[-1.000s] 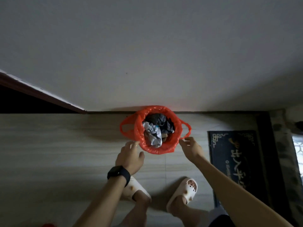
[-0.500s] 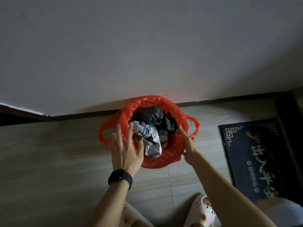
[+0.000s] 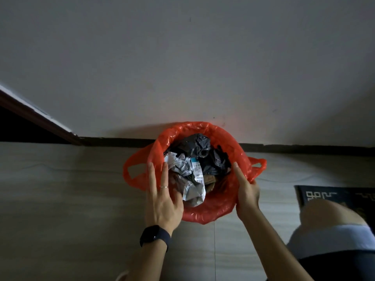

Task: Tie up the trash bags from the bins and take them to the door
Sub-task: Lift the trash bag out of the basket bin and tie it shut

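Note:
A red plastic trash bag (image 3: 205,212) lines a round bin standing on the floor against the wall. Its two handle loops hang out at the left and right. Crumpled grey and white wrappers and brown scraps (image 3: 192,171) fill it. My left hand (image 3: 162,196) lies on the bag's left rim, fingers spread, thumb inside the rim; it wears a ring and a dark watch. My right hand (image 3: 246,192) holds the bag's right rim just below the right handle loop, thumb inside. The bin itself is hidden under the bag.
A white wall (image 3: 182,67) rises right behind the bin, with a dark skirting strip (image 3: 304,148). A dark doorway with a brown frame (image 3: 30,116) opens at far left. A dark doormat (image 3: 328,196) lies on the pale tiled floor at right, beside my bent knee (image 3: 328,218).
I have crouched lower and closer, so the bin looks larger. Both hands moved from beside the bag onto its rim; the right hand now grips the right edge.

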The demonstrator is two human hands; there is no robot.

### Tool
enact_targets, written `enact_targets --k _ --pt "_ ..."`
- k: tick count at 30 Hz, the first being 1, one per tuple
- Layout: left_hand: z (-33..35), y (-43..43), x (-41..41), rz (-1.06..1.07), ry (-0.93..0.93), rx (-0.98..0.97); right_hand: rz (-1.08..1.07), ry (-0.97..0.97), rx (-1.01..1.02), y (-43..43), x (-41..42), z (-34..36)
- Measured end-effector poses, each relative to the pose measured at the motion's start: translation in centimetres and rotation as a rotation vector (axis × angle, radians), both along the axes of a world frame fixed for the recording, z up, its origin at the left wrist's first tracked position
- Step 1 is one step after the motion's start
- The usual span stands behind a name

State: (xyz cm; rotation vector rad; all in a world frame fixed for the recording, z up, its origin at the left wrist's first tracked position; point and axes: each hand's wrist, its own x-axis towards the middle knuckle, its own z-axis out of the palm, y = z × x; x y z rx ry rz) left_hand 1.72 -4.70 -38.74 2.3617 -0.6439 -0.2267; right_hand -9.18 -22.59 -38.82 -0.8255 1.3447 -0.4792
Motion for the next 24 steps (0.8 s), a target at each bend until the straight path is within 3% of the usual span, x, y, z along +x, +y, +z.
enact_targets --k 7,11,15,18,21,24 --pt "0.9 -0.3 -0.8 0.051 0.022 0.143 0.217 0.23 -0.305 -1.0 -1.1 3.8" --pt "0.1 -0.4 -1.1 0.086 0.058 0.114 0.206 0.01 -0.281 -2.0 -1.3 7.3" --pt "-0.3 -0.5 -1.1 0.094 0.067 0.045 0.316 -0.12 -0.41 -1.2 0.5 9.0" --pt "-0.1 0.3 -1.8 0.146 0.04 -0.095 0.549 0.112 -0.664 -1.0 1.4 7.4" --pt "0.5 0.8 -2.8 0.376 0.084 -0.184 0.695 0.371 -0.804 -1.2 1.8 5.2" --pt "0.6 1.3 -2.5 0.658 0.447 -0.184 0.756 0.536 -0.943 -0.7 2.1 4.0"
